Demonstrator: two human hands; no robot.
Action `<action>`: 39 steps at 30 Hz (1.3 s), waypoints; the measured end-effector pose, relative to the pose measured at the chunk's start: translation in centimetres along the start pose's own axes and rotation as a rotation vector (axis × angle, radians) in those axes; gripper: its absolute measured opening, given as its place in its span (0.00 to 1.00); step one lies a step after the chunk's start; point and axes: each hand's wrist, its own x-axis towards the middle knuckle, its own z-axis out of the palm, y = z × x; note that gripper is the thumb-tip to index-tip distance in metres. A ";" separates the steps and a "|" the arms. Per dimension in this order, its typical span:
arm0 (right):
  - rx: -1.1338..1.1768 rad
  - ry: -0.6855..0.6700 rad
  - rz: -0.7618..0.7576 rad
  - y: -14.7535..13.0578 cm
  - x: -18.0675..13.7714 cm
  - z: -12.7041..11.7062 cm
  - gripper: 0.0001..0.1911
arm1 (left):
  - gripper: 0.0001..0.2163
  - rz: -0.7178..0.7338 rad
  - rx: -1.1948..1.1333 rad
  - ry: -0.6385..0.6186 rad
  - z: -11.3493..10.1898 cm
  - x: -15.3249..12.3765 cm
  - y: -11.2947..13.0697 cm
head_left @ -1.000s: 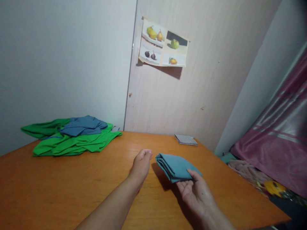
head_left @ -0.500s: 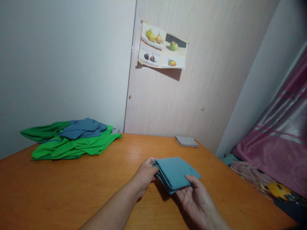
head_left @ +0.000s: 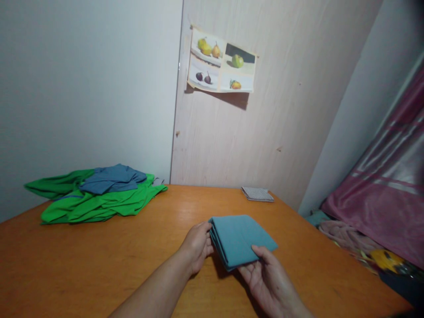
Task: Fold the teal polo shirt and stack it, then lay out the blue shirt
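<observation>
A folded teal cloth (head_left: 243, 238) is held a little above the wooden table (head_left: 132, 260), its layers stacked into a flat, roughly square packet. My right hand (head_left: 268, 274) grips the near edge, thumb on top and fingers underneath. At the far left corner, my left hand (head_left: 198, 245) has its fingers against the layered side; the fingertips are partly hidden behind the cloth. What kind of cloth item it is does not show.
A loose heap of bright green clothing (head_left: 99, 205) with a blue-grey garment (head_left: 114, 179) on top lies at the back left. A folded checked cloth (head_left: 257, 194) sits at the back right. A pink curtain (head_left: 374, 212) hangs beyond the right edge.
The left hand's grip has shifted at the corner, and the cloth's left side now looks straighter and flatter. The right hand has moved slightly left along the near edge.
</observation>
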 end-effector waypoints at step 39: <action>-0.037 0.193 -0.309 -16.0 18.6 -4.4 0.06 | 0.13 0.436 1.065 -0.039 -1.7 0.0 -2.0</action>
